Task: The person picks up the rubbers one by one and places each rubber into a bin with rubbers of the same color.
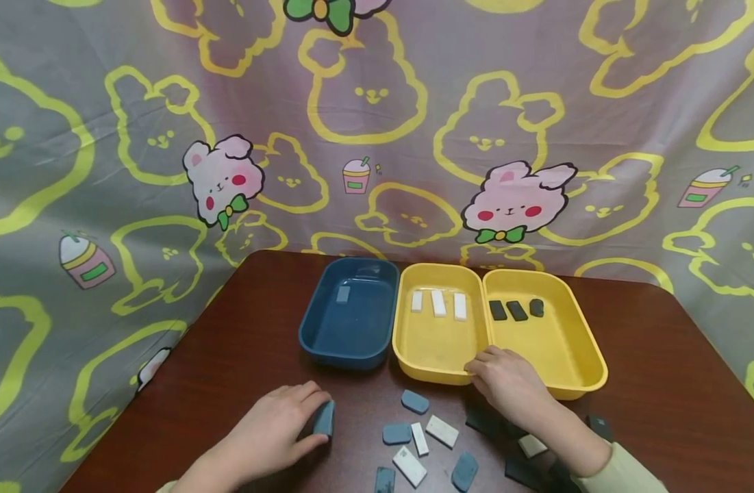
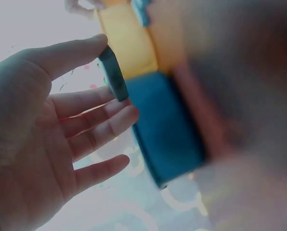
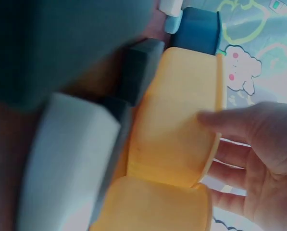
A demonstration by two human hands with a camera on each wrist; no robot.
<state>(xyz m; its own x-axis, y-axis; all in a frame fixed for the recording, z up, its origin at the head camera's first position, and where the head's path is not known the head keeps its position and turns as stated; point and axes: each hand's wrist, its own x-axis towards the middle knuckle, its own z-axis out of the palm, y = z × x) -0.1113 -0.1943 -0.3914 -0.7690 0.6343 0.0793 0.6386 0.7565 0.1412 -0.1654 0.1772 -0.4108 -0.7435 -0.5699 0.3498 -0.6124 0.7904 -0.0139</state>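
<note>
My left hand is left of the loose blocks, pinching a blue-grey block by its edges. In the left wrist view, thumb and fingertips hold this block, the little finger standing free. My right hand is at the near rim of the middle yellow tray. In the right wrist view, its thumb lies on the tray's outer wall with the other fingers over the rim. A blue tray stands left of it, holding one blue-grey block.
Three white blocks lie in the middle tray, three black ones in the right yellow tray. Loose blue-grey, white and black blocks cover the near table. A patterned curtain hangs behind.
</note>
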